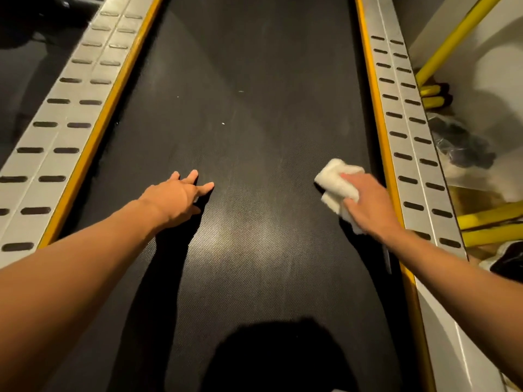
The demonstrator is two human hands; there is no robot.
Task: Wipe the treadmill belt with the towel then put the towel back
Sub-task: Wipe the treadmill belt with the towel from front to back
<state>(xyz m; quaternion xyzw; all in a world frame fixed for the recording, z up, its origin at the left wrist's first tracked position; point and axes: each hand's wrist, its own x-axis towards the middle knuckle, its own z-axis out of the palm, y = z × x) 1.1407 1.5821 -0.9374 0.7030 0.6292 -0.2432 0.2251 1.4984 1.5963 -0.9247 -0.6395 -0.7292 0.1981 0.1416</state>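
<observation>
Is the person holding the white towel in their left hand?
No, the right hand holds the towel against the belt, while the left hand rests bare on it, fingers spread.

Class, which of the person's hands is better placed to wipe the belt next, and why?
Right. The right hand holds the towel against the belt; the left hand, fingers spread, holds nothing.
</observation>
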